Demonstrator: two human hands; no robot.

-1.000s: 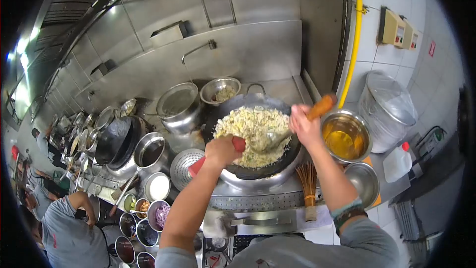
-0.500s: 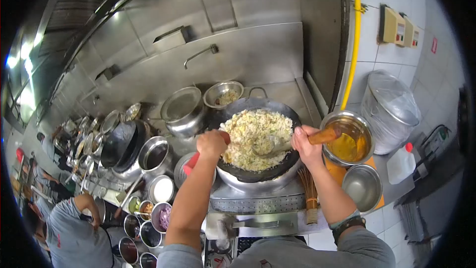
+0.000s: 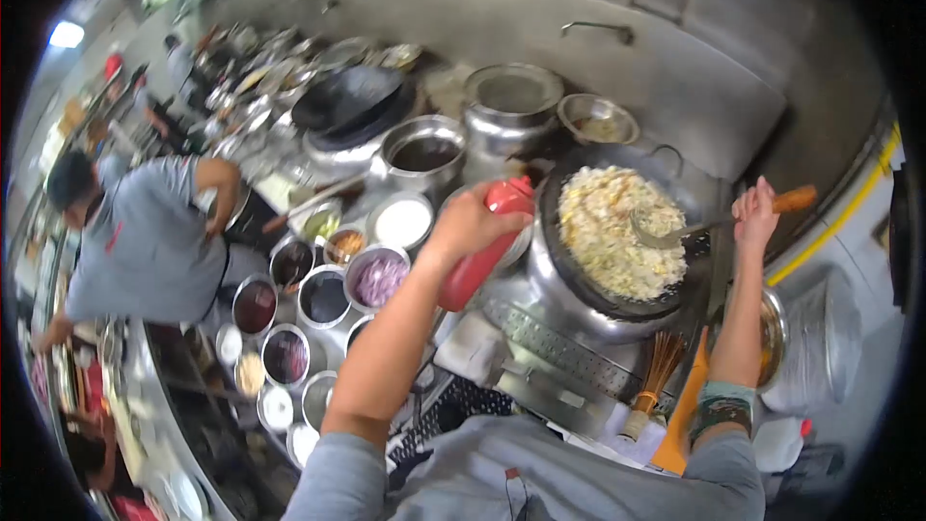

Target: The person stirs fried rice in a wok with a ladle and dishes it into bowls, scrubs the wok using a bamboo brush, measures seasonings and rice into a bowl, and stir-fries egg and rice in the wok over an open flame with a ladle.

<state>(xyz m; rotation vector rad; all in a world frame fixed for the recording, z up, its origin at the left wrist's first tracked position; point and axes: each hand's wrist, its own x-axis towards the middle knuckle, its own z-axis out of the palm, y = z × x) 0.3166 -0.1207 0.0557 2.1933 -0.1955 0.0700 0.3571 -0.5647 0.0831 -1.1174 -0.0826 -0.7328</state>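
Premises are presenting as a commercial kitchen. A large wok (image 3: 555,260) is sitting on a steel range, heaped with food (image 3: 622,232). Metal pots of ingredients, sliced onion (image 3: 379,280) among them, are crowding alongside. A co-worker (image 3: 145,236) in grey is standing nearby; stainless panels (image 3: 482,14) are lining the wall.

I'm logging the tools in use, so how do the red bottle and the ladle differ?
The bottle is red all over, while the ladle is metal with an orange-brown handle. The left hand holds the bottle beside the wok; the right hand holds the ladle, its head in the food. Both are hand-held.
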